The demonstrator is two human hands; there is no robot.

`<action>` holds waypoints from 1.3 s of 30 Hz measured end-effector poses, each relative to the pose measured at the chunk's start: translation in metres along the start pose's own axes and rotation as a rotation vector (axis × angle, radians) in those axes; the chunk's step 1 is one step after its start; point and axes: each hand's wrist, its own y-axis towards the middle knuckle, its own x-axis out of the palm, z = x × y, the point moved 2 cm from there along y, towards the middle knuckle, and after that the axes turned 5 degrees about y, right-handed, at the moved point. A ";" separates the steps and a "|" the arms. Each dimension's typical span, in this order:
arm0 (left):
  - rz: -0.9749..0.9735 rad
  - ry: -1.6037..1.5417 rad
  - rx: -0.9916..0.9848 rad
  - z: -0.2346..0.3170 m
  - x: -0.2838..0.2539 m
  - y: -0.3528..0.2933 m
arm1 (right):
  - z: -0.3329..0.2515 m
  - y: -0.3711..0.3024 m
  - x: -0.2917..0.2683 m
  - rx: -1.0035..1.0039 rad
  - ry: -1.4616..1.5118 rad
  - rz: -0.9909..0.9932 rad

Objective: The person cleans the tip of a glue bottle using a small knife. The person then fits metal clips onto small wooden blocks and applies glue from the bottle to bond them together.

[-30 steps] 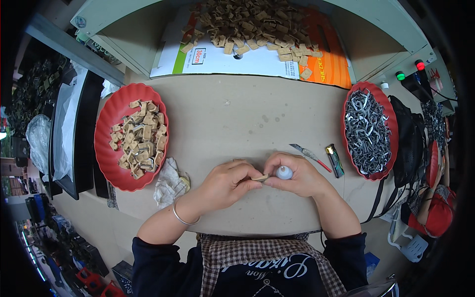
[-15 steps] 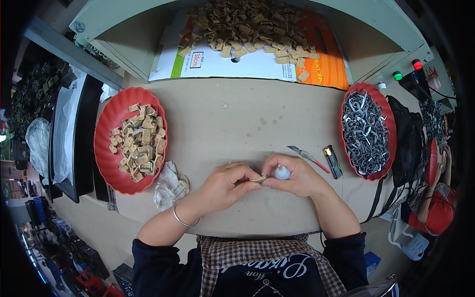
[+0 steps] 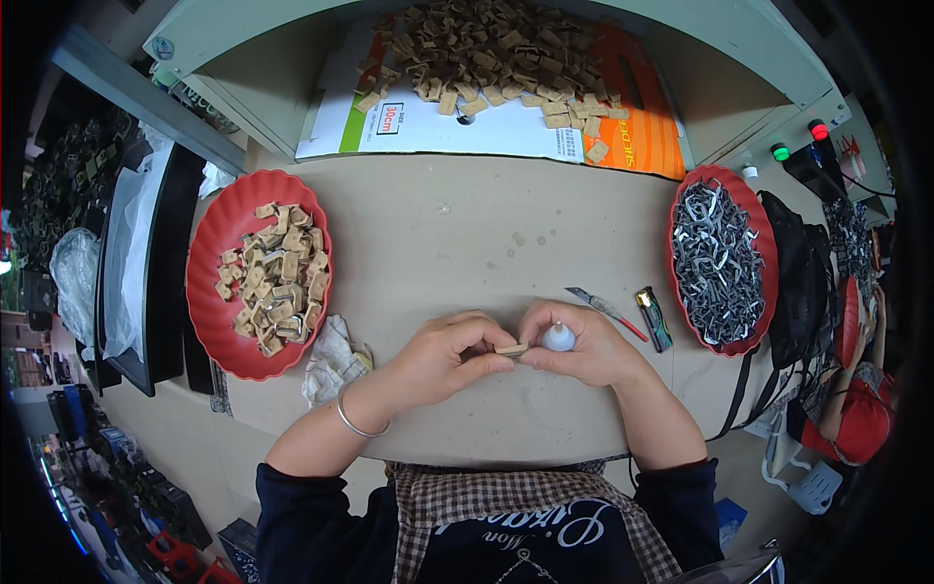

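Observation:
Between the fingertips of my left hand (image 3: 449,358) is a small tan block (image 3: 512,349), pinched by thumb and forefinger. The thumb and forefinger of my right hand (image 3: 591,348) touch its other end. A small white squeeze bottle (image 3: 558,337) with a pointed nozzle is tucked in my right hand's curled fingers, nozzle up. Both hands are held close together over the near part of the table (image 3: 428,253). Similar tan pieces (image 3: 282,277) lie heaped in a red scalloped tray (image 3: 216,321) on the left.
At right, a red tray (image 3: 713,173) holds grey metal clips (image 3: 718,263). A craft knife (image 3: 605,311) and a dark lighter-like object (image 3: 654,319) lie beside my right hand. A crumpled cloth (image 3: 333,365) is by my left forearm. More tan pieces (image 3: 486,58) cover flattened cardboard (image 3: 341,127) at the back.
The tan block has turned slightly between my fingertips, showing more of its face. Both hands have shifted only a little, and the bottle has tilted slightly with my right hand.

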 end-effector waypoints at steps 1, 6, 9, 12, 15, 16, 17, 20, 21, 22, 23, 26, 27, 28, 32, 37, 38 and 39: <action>0.000 0.000 0.000 0.000 -0.002 0.000 | -0.001 0.000 0.001 -0.007 -0.008 0.004; -0.034 0.037 0.046 0.000 -0.004 0.001 | -0.003 0.000 0.001 -0.027 -0.043 0.004; 0.001 0.137 0.127 0.004 -0.004 0.001 | -0.003 0.001 0.001 -0.047 -0.042 0.000; 0.060 0.256 0.213 0.007 -0.004 0.001 | -0.003 0.001 0.001 -0.055 -0.071 0.004; 0.097 0.301 0.248 0.007 -0.002 0.001 | -0.002 0.002 0.000 -0.082 -0.087 -0.014; 0.097 0.302 0.246 0.007 -0.002 0.001 | -0.002 0.003 -0.001 -0.088 -0.098 -0.017; 0.100 0.308 0.247 0.006 -0.002 0.001 | -0.002 0.004 -0.001 -0.094 -0.109 -0.020; 0.088 0.304 0.227 0.008 -0.002 -0.001 | -0.004 0.003 -0.001 -0.087 -0.087 -0.018; 0.075 0.298 0.207 0.008 -0.002 -0.001 | -0.004 0.003 -0.001 -0.087 -0.088 -0.018; 0.076 0.299 0.209 0.008 -0.002 -0.001 | -0.004 0.002 -0.001 -0.094 -0.079 -0.021; 0.049 0.216 0.164 0.007 -0.002 -0.001 | -0.004 0.002 0.000 -0.100 -0.071 -0.024; 0.016 0.089 0.091 0.003 -0.004 0.002 | -0.006 0.001 0.001 -0.102 -0.066 -0.010; 0.002 0.038 0.060 0.002 -0.004 0.003 | -0.006 -0.001 0.002 -0.105 -0.070 -0.012; 0.006 0.040 0.062 0.000 -0.004 0.003 | -0.005 -0.002 0.003 -0.104 -0.049 0.000; -0.023 0.065 0.102 -0.003 -0.005 0.004 | -0.004 -0.002 0.005 -0.094 -0.033 0.006; -0.061 0.111 0.099 -0.001 -0.006 0.001 | -0.005 0.000 0.004 -0.107 -0.045 -0.020; -0.067 0.118 0.079 -0.001 -0.006 0.001 | -0.005 0.000 0.004 -0.105 -0.041 -0.029; -0.073 0.127 0.059 -0.001 -0.006 0.002 | -0.004 0.001 0.004 -0.105 -0.041 -0.028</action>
